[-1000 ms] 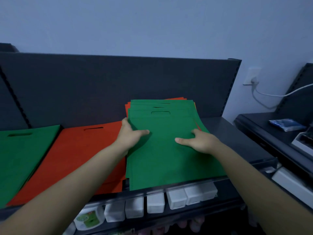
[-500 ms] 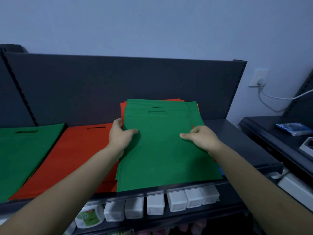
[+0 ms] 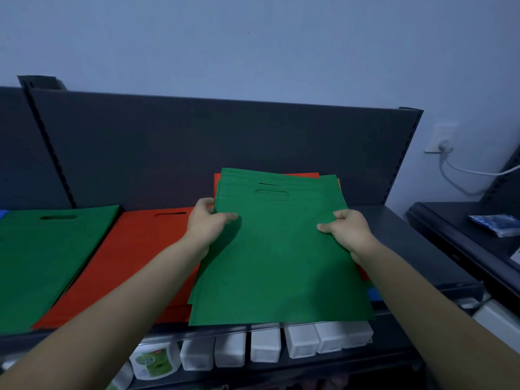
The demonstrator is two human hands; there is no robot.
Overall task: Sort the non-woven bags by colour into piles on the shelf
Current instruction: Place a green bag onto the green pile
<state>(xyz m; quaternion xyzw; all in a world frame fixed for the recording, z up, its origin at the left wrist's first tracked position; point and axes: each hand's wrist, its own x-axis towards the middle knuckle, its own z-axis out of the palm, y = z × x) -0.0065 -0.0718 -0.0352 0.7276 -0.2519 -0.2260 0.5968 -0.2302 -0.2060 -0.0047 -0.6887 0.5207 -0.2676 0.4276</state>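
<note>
Both hands, left hand (image 3: 209, 225) at nine o'clock and right hand (image 3: 347, 230) at three, pinch the green bags (image 3: 278, 257). Several layers fan out, so I risk dragging the orange bags (image 3: 363, 273) underneath along.

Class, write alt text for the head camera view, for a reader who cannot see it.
Two bare hands, the left hand and right hand, grip the sides of a stack of green bags above a dark shelf. An orange pile and a green pile lie further left.
</note>
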